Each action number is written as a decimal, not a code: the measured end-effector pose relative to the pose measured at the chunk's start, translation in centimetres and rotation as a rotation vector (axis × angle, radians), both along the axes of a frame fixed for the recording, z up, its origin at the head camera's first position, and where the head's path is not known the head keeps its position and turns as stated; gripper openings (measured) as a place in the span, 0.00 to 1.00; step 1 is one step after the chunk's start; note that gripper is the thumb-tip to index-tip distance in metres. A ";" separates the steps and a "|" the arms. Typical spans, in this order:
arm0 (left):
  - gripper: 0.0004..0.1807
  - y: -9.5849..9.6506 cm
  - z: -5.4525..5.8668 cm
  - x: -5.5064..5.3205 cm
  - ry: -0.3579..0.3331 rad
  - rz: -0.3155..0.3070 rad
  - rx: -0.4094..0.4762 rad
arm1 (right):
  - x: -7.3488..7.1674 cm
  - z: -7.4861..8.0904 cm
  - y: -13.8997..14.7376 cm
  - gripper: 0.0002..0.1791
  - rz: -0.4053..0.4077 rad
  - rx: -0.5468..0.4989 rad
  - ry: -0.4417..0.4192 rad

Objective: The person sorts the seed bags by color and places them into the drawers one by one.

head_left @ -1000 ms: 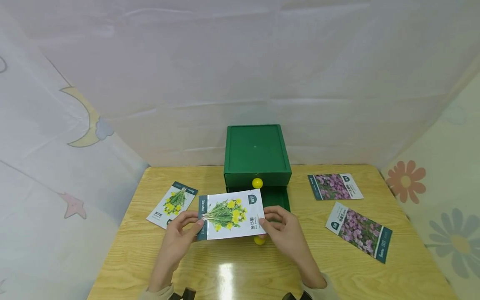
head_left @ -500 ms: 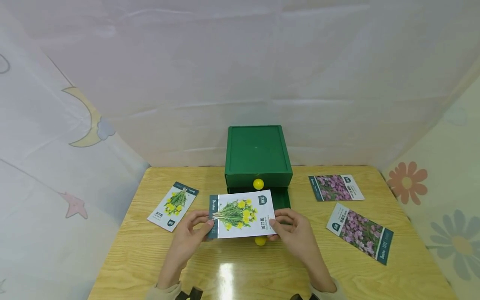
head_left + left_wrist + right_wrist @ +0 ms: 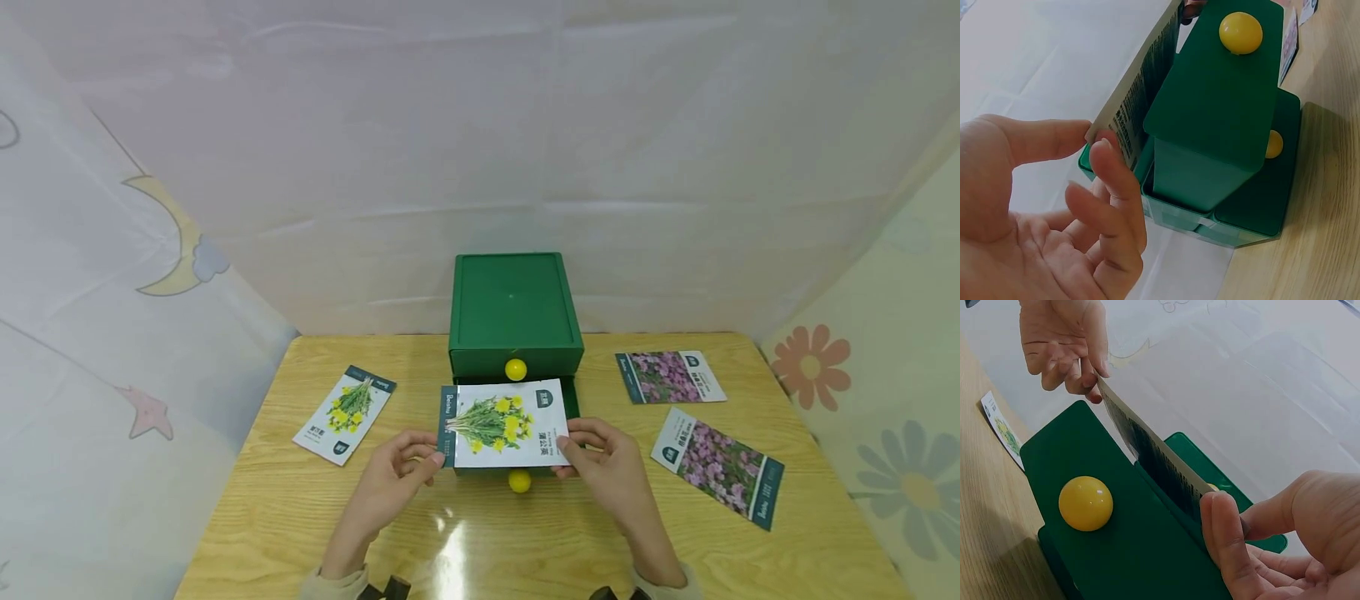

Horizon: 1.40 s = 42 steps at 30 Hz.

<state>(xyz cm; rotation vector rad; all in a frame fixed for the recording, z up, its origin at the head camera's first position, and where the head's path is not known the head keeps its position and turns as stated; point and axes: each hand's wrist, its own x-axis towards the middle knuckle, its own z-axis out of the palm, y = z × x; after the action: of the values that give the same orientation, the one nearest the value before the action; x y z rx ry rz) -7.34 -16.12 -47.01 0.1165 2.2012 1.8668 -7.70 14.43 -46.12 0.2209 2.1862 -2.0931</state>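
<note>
A seed packet with yellow flowers lies flat in the air above a pulled-out drawer of the green cabinet. My left hand pinches its dark left end between thumb and finger. At its white right end, my right hand pinches the near corner. In the left wrist view the packet is edge-on over the drawer front, its printed back facing down. The right wrist view shows the packet stretched between both hands. It hides most of the drawer's inside.
Another yellow-flower packet lies on the table to the left. Two purple-flower packets lie to the right. Yellow knobs stick out from the upper drawer, the pulled-out one and a lower one. A fabric wall stands behind.
Both hands have shifted right with the yellow-flower packet, bringing it over the pulled-out drawer. The cabinet and the packets on the table have stayed put.
</note>
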 end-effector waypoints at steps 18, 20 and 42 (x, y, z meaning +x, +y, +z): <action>0.13 1.3 -0.4 -0.5 0.003 0.027 -0.002 | 0.0 -0.4 1.5 0.18 0.013 -0.014 0.057; 0.14 1.3 -0.6 -0.7 0.009 0.020 -0.012 | -0.1 -0.6 1.7 0.18 0.025 -0.022 0.064; 0.14 2.0 -1.6 -2.0 0.023 -0.007 -0.076 | -1.0 -1.3 3.4 0.23 0.136 -0.031 0.069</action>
<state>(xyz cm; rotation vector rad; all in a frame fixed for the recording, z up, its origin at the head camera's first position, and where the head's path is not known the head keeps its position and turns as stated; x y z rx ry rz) -9.32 -14.08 -48.63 0.1324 2.2811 1.7841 -8.66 17.81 -47.42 -0.0023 2.1377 -2.0884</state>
